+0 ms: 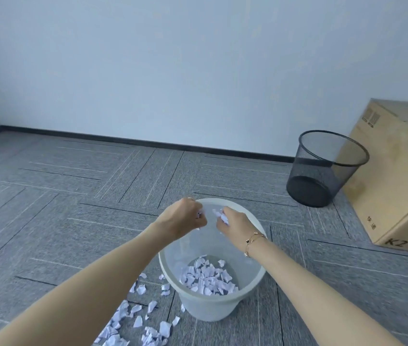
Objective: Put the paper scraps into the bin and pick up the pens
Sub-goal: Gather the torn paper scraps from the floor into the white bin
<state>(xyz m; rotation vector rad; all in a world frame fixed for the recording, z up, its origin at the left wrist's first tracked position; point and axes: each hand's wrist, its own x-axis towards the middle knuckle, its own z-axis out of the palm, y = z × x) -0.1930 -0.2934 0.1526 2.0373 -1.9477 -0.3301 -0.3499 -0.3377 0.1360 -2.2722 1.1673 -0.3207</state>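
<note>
Paper scraps (208,278) fill the white bin (173,275), more litter the carpet (73,221) beside it, both the left hand (185,218) and right hand (235,222) clutch scraps above it, and the black mesh bin (322,168) looks empty.

Single head view, wide-angle, looking forward and down from above. Floor (60,196) fills lower two thirds; wall (173,58) across top. Bin (212,305) close, lower centre, seen into from above. Forearms enter from bottom edge. Mesh basket (322,171) and box (397,183) farther, right edge. Edges bowed by lens.
</note>
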